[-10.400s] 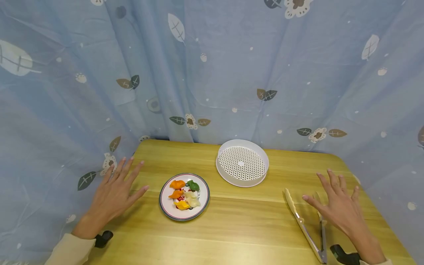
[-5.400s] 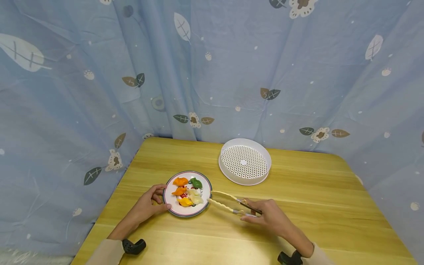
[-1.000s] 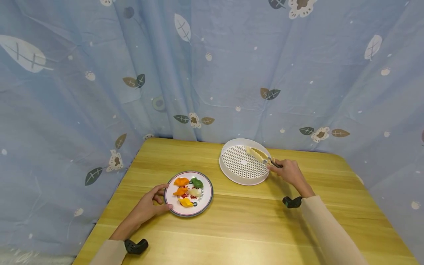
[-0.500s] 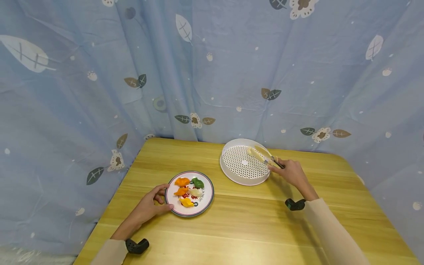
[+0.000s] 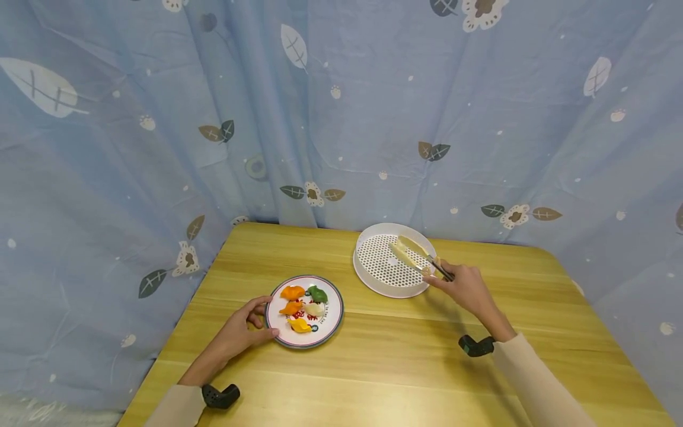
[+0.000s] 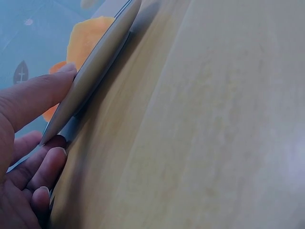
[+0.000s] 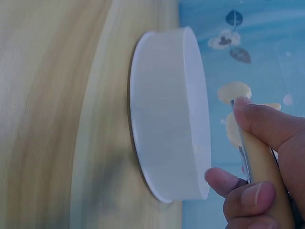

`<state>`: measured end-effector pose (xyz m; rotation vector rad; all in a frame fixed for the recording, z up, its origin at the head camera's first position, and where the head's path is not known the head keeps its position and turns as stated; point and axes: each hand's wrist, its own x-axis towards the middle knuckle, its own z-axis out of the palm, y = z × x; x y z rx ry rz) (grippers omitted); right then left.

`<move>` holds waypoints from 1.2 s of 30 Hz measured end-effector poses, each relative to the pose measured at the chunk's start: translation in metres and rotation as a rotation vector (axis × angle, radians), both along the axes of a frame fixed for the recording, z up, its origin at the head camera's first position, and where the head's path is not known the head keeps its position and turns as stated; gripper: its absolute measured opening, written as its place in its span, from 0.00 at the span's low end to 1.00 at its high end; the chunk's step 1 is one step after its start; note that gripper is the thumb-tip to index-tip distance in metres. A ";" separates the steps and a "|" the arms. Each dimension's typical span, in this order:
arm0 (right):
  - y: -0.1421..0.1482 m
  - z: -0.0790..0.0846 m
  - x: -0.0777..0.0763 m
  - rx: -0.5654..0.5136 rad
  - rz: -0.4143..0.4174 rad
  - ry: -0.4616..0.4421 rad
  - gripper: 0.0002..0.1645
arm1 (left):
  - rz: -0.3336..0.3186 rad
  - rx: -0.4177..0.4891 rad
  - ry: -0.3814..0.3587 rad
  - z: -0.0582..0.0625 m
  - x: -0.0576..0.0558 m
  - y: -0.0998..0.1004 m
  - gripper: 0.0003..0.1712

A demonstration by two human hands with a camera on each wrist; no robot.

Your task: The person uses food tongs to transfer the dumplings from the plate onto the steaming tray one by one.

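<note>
My left hand (image 5: 240, 332) pinches the near-left rim of a round white plate (image 5: 331, 320), thumb on top and fingers curled at the edge. On the plate lie several dumplings: two orange, a green dumpling (image 5: 318, 295), a yellow dumpling (image 5: 300, 325) and a pale dumpling (image 5: 313, 309). My right hand (image 5: 466, 290) grips metal tongs (image 5: 444, 273) with yellowish scalloped tips. Those tips sit apart inside a white perforated steamer basket (image 5: 368, 283), with a pale dumpling (image 5: 402, 245) showing between them. In the right wrist view, my thumb and fingers wrap the tongs' handle (image 7: 262, 167).
The wooden table (image 5: 373, 379) carries the plate left of centre and the basket farther back. A blue patterned curtain (image 5: 341, 118) hangs behind and along both sides. The basket's raised wall (image 7: 164, 114) stands below my right hand.
Ten seconds ago both hands were empty. Since then I took hold of the plate and tongs, and one pale dumpling left the plate for the basket. Just now the tongs shifted slightly left.
</note>
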<state>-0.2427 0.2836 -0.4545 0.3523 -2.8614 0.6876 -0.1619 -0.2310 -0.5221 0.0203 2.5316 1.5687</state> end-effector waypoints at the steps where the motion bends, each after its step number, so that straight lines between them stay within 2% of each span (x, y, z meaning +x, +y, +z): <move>1: -0.002 0.000 0.002 0.000 0.008 0.011 0.46 | -0.001 0.000 0.001 0.000 0.000 0.000 0.46; 7: -0.016 0.001 0.013 0.000 0.074 0.075 0.43 | -0.001 0.020 -0.003 -0.001 0.000 -0.001 0.46; 14: -0.038 0.000 0.024 -0.032 0.138 0.106 0.41 | -0.007 0.055 -0.006 -0.002 0.002 -0.001 0.46; 23: -0.065 -0.002 0.039 -0.059 0.216 0.095 0.37 | -0.005 0.043 0.009 -0.001 0.001 -0.001 0.46; 26: -0.073 -0.003 0.043 -0.088 0.252 0.083 0.34 | -0.004 0.039 0.007 -0.001 0.001 -0.001 0.45; 32: -0.086 -0.010 0.047 -0.112 0.328 0.068 0.17 | -0.008 0.051 0.009 -0.003 0.000 -0.001 0.45; 36: -0.095 -0.013 0.048 -0.134 0.381 0.065 0.16 | -0.010 0.058 0.013 -0.004 0.001 -0.001 0.45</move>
